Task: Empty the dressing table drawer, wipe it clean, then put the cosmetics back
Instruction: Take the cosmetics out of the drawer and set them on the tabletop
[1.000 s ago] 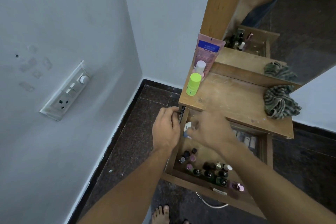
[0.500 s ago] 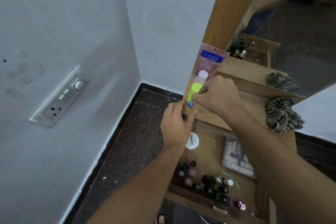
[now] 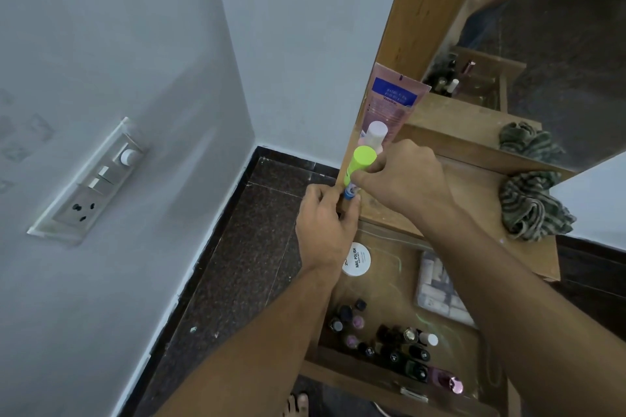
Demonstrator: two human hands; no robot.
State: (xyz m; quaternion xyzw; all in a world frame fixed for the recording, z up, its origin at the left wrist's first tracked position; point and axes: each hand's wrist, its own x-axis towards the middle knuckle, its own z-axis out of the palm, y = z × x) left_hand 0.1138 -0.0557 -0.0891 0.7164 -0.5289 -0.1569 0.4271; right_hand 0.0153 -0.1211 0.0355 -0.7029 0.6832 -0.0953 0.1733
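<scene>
both hands hide a small blue item, grip unclear.

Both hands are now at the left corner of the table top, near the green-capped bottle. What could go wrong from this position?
1. The right hand works right beside the green-capped bottle, and the pink tube leans on the mirror frame just behind; a nudge could topple either, perhaps over the table's left edge.
2. The open drawer below holds many upright nail polish bottles; anything falling in could knock them over.
</scene>
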